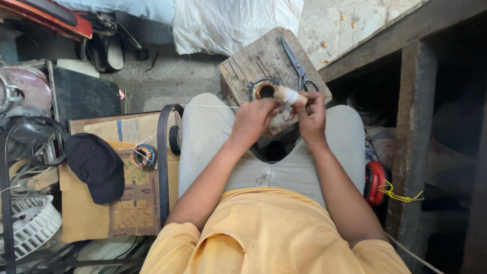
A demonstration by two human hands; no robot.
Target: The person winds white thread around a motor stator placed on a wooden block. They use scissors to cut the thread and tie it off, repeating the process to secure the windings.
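My right hand (310,115) grips a spool of white thread (287,95) above my knees. My left hand (252,117) is closed beside it, pinching the white thread (208,106), which runs taut to the left across my grey trousers. Just behind both hands a motor stator with copper windings (264,89) lies on a worn wooden block (255,59). A pair of scissors (296,64) rests on the same block, to the right of the stator.
On a flattened cardboard box (81,213) to my left lie a black cap (96,165) and a second wound stator (143,155). A black strap (162,162) runs alongside it. A white fan wheel (28,223) is at lower left, a red object (374,181) beside my right thigh, a wooden frame (413,116) on the right.
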